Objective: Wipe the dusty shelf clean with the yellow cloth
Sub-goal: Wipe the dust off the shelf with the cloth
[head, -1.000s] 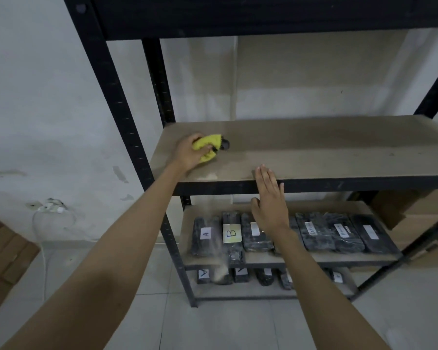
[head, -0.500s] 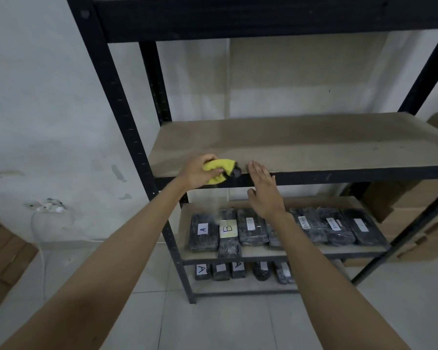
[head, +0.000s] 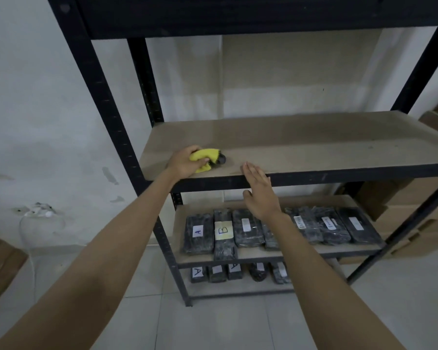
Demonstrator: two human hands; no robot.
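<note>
The yellow cloth was bunched at the front-left of the dusty shelf, probably so a wad would drag dust off the edge. The left hand clutched it — fingers curled round it. The right hand was flat, fingers straight, holding nothing, at the front rim — perhaps to catch dust.

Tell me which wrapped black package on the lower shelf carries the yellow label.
The package marked B, second from the left; its neighbours carry white labels.
</note>
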